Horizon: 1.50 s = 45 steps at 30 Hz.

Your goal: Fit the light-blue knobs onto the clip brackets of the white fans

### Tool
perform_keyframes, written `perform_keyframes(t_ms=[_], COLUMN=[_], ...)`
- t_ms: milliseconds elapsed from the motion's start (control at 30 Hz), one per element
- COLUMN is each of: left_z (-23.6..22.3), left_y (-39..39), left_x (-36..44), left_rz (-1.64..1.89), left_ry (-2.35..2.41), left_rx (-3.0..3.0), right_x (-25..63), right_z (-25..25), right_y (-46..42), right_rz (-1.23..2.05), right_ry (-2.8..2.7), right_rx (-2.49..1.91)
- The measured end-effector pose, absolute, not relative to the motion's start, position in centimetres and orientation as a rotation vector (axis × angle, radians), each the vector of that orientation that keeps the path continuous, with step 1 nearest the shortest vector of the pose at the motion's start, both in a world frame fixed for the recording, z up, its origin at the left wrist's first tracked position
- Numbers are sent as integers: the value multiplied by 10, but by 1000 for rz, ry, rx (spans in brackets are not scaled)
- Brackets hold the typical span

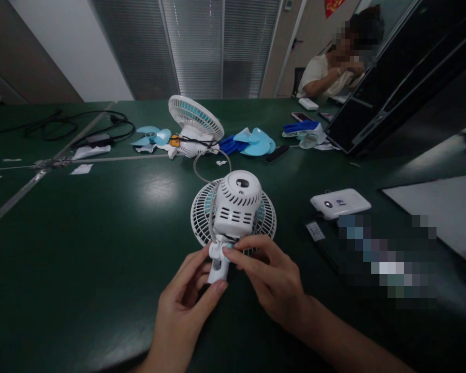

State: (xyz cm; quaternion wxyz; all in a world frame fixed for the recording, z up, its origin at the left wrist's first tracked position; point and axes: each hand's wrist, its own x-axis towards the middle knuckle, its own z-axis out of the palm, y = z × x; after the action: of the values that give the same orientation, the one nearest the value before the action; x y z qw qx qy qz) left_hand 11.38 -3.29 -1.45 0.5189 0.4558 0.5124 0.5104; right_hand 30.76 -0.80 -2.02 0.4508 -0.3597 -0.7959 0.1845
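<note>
A small white fan [238, 207] lies face down on the green table, its round grille under the motor housing and its neck toward me. My left hand [190, 295] is closed around the white neck bracket [217, 272] from the left, thumb near its lower end. From the right, my right hand [272, 274] pinches a light blue knob [227, 252] at the joint between the bracket and the housing. Fingers partly cover the knob. A grey cord [212, 212] runs along the housing and loops behind it.
Behind stands a second white fan [196, 122], between loose light blue fan blades [258, 142] and blue-and-white gloves [303, 129]. Black cables [101, 137] lie at the far left. To the right are a white power bank [340, 203], a blurred phone-like object and a large black case [404, 77]. A person [322, 75] sits beyond.
</note>
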Motion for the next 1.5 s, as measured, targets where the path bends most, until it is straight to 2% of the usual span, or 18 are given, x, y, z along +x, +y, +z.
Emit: perform_keyframes(t_ms=[333, 733, 1067, 1500], left_z=[-15, -15, -14, -15], left_y=[-35, -34, -35, -35], left_x=[113, 112, 115, 114], left_rz=[1230, 1259, 1234, 1276], left_ry=[1208, 1216, 1183, 1204], left_rx=[1056, 1060, 1082, 1085], right_x=[304, 313, 289, 306], right_z=[-21, -15, -12, -16], right_y=[-4, 0, -2, 1], right_rz=[595, 240, 413, 417], right_ry=[-1842, -2050, -1730, -1895], right_rx=[-878, -833, -967, -893])
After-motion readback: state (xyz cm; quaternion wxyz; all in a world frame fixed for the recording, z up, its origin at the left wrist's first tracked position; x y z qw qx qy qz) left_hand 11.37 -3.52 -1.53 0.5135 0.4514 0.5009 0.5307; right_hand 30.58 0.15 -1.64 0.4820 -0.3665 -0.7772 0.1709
